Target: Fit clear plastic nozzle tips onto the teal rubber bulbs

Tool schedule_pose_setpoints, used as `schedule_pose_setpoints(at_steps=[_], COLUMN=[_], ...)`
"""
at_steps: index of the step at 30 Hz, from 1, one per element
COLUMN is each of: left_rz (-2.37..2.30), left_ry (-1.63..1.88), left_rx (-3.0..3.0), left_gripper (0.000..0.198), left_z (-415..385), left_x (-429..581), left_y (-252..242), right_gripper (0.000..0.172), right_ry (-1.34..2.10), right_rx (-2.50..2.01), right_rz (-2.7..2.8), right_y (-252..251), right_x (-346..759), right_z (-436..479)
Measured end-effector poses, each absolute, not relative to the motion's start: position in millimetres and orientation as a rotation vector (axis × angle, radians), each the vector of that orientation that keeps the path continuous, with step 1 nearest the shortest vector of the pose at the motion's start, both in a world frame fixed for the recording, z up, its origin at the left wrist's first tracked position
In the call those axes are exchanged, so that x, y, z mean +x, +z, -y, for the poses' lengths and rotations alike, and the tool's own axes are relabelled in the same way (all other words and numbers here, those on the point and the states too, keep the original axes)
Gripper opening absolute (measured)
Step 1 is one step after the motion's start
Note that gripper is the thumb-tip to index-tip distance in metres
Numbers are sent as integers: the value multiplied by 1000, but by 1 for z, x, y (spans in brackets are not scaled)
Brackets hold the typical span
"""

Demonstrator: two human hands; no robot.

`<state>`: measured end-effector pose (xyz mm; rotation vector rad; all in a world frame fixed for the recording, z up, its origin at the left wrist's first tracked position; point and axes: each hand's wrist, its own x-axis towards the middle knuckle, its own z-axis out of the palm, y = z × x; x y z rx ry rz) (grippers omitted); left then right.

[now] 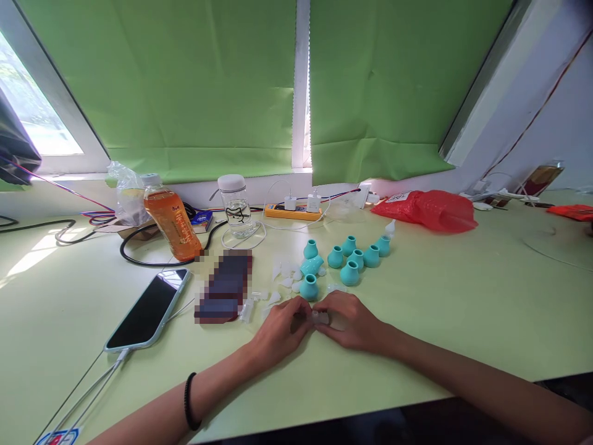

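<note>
My left hand (283,327) and my right hand (351,318) meet near the front of the table. Between their fingertips is a small translucent plastic piece (319,317), pinched from both sides; its exact kind is too small to make out. Just beyond my fingers stand several turquoise rubber bulbs (309,287) with open necks, one of them (312,266) lying on its side. The farthest bulb (383,245) has a clear pointed tip (390,228) at its top. Loose translucent plastic parts (248,310) are scattered left of the bulbs, close to my left hand.
A phone (148,309) with a cable and a blurred dark flat object (225,287) lie to the left. Behind are an orange drink bottle (173,222), a clear jar (235,207), a power strip (293,212) and a red plastic bag (426,210). The table edge (324,419) is near me.
</note>
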<state>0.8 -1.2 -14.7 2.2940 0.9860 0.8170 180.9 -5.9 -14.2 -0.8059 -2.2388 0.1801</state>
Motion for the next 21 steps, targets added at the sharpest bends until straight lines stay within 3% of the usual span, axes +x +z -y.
schedule_pose_setpoints(at_steps=[2,14,21], left_rz=[-987,-974,-1002], left_ry=[822,788,1093], left_rx=[2294,2340,2329], left_gripper=[9,11,13], left_z=[1,2,7], left_x=[1,1,0], left_y=[-15,-16,-9], right_gripper=[22,8,25], right_ry=[192,198,196], right_rx=[-815,-739,-792], right_rz=[2257,2260,2019], right_y=[-13,-14,-7], right_x=[181,180,181], right_z=[5,6,4])
